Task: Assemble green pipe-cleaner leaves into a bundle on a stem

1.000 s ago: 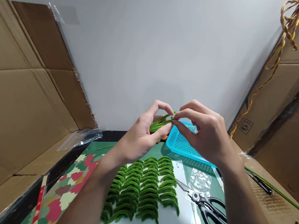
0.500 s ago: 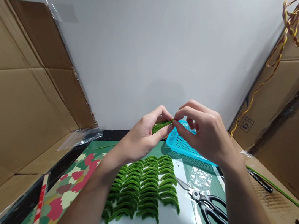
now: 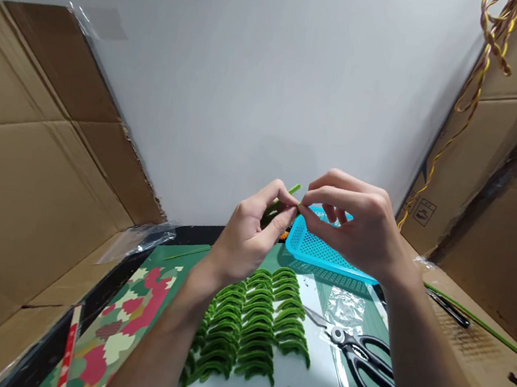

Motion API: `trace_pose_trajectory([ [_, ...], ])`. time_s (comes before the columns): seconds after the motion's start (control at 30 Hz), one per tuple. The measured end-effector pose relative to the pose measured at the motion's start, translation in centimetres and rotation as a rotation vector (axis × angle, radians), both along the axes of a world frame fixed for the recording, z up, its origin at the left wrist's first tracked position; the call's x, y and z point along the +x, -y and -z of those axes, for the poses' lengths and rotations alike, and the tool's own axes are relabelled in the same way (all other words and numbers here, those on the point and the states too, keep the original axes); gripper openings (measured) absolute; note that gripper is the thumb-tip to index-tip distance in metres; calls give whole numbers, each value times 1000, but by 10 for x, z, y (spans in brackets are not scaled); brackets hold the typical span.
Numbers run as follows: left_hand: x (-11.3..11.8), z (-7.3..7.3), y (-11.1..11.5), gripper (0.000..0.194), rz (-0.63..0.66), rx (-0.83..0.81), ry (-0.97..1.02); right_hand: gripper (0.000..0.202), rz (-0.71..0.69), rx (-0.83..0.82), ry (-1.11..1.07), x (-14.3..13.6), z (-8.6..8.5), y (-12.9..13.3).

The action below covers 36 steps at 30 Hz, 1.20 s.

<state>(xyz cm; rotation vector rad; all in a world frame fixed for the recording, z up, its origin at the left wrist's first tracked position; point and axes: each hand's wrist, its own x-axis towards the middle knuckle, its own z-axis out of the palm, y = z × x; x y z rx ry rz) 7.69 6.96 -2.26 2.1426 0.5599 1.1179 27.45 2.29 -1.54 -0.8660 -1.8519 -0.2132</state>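
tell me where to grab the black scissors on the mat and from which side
Take the black scissors by the handle loops, coming from above on the person's right, near the right hand side. They lie flat on the mat, blades pointing toward the rows of green bent pieces, loops facing away from them, so the handle end is probably the safest and roomiest grip.

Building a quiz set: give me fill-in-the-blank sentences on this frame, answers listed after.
1. Both hands, left hand and right hand, pinch a thin ____ stem.
2. The scissors have ____ handles.
3. The basket behind the hands is ____.
4. The bent green pieces lie in rows on a ____ sheet.

Missing words: green; black; blue; white
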Motion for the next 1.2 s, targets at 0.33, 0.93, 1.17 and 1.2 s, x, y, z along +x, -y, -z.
trace_pose_trajectory([
  [0.33, -6, -6, 0, 22, 48, 12, -181, 10, -96, 10, -12, 1, 0, 0],
  [0.93, -9, -6, -4, 19, 153, -130, -70, 15, -3, -91, 12, 2, 2, -3],
  [1.17, -8, -7, -8, 21, 71, -144, -21, 15, 20, -117, 31, 1, 3, -5],
  [1.2, -8, -6, -9, 21, 62, -139, -3, 16, 18, -115, 30, 1, 3, -5],
])
